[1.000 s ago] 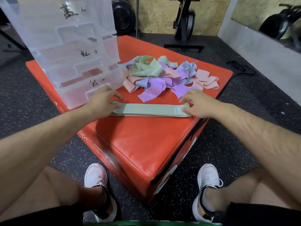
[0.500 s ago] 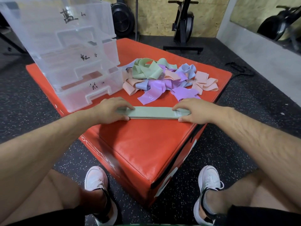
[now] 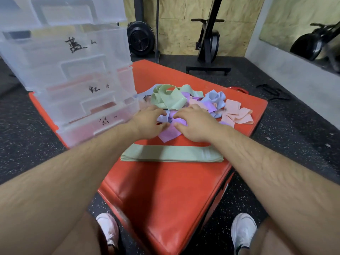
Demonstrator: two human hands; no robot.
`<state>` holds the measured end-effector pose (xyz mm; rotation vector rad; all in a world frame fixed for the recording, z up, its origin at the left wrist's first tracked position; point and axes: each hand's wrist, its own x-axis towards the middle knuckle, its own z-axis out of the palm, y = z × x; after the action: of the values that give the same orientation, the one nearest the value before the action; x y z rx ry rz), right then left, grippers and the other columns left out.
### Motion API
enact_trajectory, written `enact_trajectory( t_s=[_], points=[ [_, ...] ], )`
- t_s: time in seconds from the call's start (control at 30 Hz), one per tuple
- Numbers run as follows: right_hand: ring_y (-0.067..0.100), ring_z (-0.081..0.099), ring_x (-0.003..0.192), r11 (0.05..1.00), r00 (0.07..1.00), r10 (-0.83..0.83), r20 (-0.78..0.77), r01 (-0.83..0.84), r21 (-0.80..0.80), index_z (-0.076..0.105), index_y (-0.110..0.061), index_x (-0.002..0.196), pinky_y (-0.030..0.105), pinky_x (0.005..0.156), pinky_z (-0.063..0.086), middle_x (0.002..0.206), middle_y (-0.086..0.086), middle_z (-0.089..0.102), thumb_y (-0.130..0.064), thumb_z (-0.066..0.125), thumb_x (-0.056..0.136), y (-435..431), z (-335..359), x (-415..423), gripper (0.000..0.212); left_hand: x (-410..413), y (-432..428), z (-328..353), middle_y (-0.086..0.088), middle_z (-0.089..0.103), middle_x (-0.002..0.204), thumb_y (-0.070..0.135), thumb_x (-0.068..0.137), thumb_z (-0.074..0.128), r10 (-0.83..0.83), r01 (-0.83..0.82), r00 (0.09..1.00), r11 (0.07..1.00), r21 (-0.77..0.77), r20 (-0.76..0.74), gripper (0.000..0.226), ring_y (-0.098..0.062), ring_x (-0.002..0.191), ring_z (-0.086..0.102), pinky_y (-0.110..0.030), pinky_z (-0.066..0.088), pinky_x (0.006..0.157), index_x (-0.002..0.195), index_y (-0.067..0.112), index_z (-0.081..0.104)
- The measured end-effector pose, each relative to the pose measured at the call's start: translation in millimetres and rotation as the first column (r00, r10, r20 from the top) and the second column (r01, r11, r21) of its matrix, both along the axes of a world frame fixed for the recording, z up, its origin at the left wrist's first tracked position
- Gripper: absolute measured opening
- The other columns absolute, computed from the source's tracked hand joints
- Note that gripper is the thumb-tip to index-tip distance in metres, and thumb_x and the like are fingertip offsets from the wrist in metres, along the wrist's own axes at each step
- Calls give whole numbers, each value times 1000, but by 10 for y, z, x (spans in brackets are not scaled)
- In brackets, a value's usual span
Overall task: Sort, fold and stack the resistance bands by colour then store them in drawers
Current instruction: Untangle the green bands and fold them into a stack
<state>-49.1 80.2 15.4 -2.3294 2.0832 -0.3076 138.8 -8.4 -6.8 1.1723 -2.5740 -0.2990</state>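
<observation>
Head cam: my left hand point(image 3: 150, 122) & right hand point(image 3: 196, 124) lie spread on the tangled pastel elastic band pile point(image 3: 185, 102), pinching nothing. Soft, light, floppy; I'd pinch a loop's edge.

I read handwritten black characters on the clear drawers point(image 3: 77, 85): the upper front point(image 3: 92, 46) says 蓝, the middle front point(image 3: 103, 88) says 红. The lowest front point(image 3: 110, 120) carries a mark too smudged to read.
</observation>
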Motion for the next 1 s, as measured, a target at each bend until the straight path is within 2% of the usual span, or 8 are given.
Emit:
enact_trajectory(
  t_s=[0.13, 0.23, 0.43, 0.53, 0.73, 0.8, 0.93, 1.0],
  points=[
    [32, 34, 136, 994, 995, -96, -30, 98, 39, 59, -31, 133, 45, 106, 34, 143, -4, 49, -37, 44, 97, -351, -74, -128, 39, -176, -249, -29, -1, 48, 140, 53, 87, 58, 5, -1, 992, 1000, -28, 124, 53, -27, 137, 35, -38, 21, 114, 133, 25, 55],
    [34, 25, 144, 984, 990, -143, -6, 143, 105, 60, -24, 132, 48, 111, 29, 148, -2, 42, -33, 44, 96, -547, -88, -206, 40, -306, -398, -53, -3, 50, 131, 56, 86, 57, 26, -22, 991, 999, -36, 130, 46, -30, 131, 38, -41, 27, 110, 122, 27, 58],
    [33, 41, 125, 980, 982, -186, 25, 183, 79, 53, -20, 104, 41, 91, 33, 129, 1, 56, -32, 48, 91, -751, -138, -214, 18, -460, -461, -15, -2, 50, 131, 64, 68, 40, 24, -32, 996, 996, 88, 91, 68, -28, 123, 48, -46, 36, 107, 124, 28, 56],
    [30, 42, 127, 987, 985, -155, 70, 151, 58, 58, -25, 122, 42, 97, 36, 135, -3, 56, -28, 49, 91, -756, -114, -211, 33, -490, -482, -6, 1, 50, 131, 49, 83, 55, 71, -82, 995, 985, 153, 75, 47, -22, 119, 52, -43, 39, 105, 123, 25, 56],
    [35, 40, 132, 984, 987, -158, 30, 155, 89, 59, -26, 125, 44, 102, 33, 138, -8, 50, -32, 45, 94, -710, -177, -197, 34, -537, -403, 37, 9, 66, 75, 45, 71, 44, 69, -83, 995, 969, 234, 69, 28, -20, 74, 65, -40, 57, 73, 77, 24, 60],
    [33, 44, 126, 986, 985, -163, 56, 161, 31, 57, -22, 118, 42, 95, 35, 135, -7, 54, -29, 45, 95, -700, -155, -195, 26, -557, -343, 101, 4, 69, 75, 34, 76, 46, 51, -54, 999, 970, 237, 18, 20, -22, 73, 66, -41, 58, 73, 73, 22, 62],
    [26, 45, 131, 988, 967, -117, 225, 137, -76, 60, -22, 132, 45, 108, 37, 142, -6, 56, -24, 47, 97, -667, -20, -209, 38, -550, -304, 241, -2, 65, 121, 15, 92, 55, 129, -90, 969, 979, 184, -209, 30, -19, 112, 61, -20, 41, 88, 121, 10, 65],
    [22, 52, 126, 977, 937, -79, 340, 140, -159, 67, -20, 126, 45, 107, 40, 132, -4, 64, -24, 53, 96, -646, 80, -223, 33, -520, -304, 326, 4, 68, 108, 9, 91, 57, 133, -82, 932, 984, 161, -336, 21, -15, 104, 63, -15, 41, 83, 108, 15, 67]
  ],
)
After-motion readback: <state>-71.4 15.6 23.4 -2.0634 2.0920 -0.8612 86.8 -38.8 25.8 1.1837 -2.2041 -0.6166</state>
